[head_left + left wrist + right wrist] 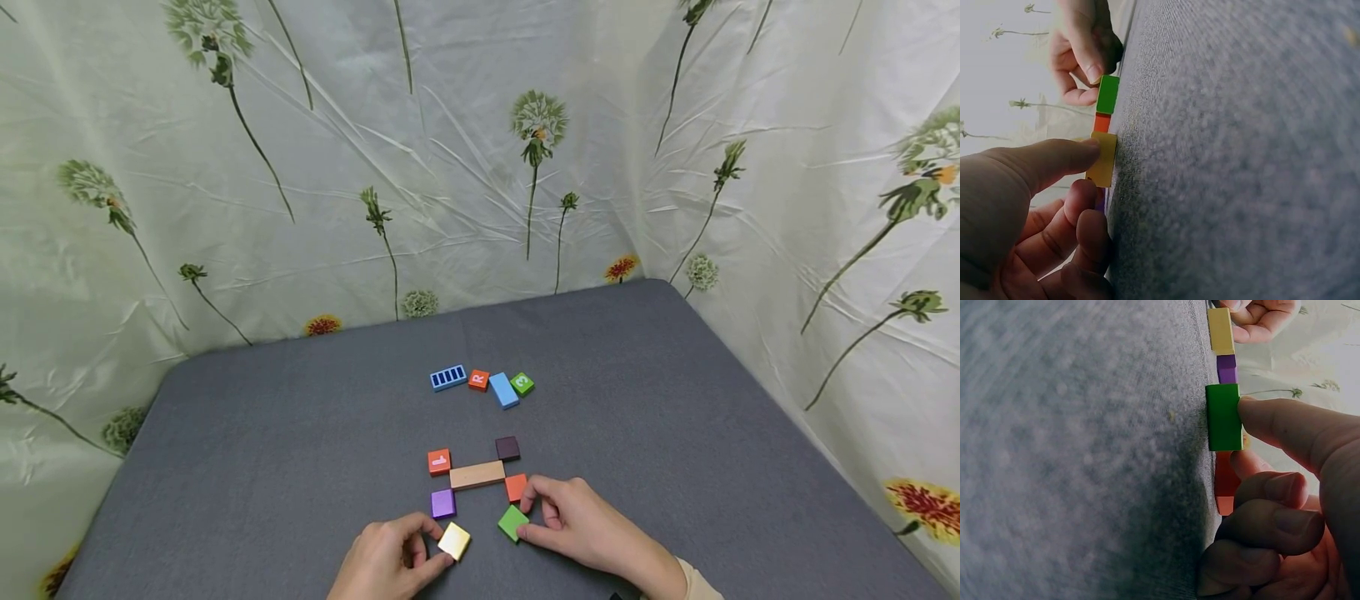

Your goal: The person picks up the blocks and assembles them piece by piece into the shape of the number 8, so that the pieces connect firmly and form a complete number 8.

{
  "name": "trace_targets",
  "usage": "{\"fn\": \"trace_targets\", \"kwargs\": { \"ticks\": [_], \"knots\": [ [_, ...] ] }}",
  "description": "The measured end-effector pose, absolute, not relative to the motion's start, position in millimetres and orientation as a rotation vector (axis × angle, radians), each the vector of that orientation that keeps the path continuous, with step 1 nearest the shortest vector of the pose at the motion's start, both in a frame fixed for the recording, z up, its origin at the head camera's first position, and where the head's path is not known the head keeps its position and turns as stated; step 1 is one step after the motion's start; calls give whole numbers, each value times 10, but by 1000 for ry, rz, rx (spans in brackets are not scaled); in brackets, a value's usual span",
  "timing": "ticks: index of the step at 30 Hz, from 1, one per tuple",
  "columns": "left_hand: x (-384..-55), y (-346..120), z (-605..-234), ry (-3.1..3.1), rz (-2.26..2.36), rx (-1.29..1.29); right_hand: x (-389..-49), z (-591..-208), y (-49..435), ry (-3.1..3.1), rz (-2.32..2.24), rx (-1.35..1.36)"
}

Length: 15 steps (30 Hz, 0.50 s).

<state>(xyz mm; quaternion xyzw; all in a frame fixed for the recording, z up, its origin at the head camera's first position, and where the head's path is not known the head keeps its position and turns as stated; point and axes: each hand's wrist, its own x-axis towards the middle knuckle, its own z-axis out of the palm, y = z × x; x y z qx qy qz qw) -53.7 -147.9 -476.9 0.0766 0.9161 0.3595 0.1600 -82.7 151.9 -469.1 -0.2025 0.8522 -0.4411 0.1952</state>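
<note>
The left hand (390, 557) pinches a yellow block (454, 542) between thumb and forefinger, near and right of a purple block (443, 503); the right hand (581, 527) likewise pinches a green block (512, 523), just near of an orange block (515, 487); both at the table's (300, 442) near side.

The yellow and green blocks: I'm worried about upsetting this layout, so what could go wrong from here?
The right grip sits very close to the plain orange block, so a finger might knock it askew. The yellow block held by the left grip could bump the purple block if slid forward. The green block is turned at an angle, so it might end up crooked.
</note>
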Motion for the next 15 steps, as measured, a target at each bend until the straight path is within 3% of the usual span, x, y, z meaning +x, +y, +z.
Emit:
{"fn": "trace_targets", "kwargs": {
  "ticks": [15],
  "knots": [
    [-530,-1458,-4750,2644,1061,253,-830,-4704,1526,2381,-1252,-575]
  ]
}}
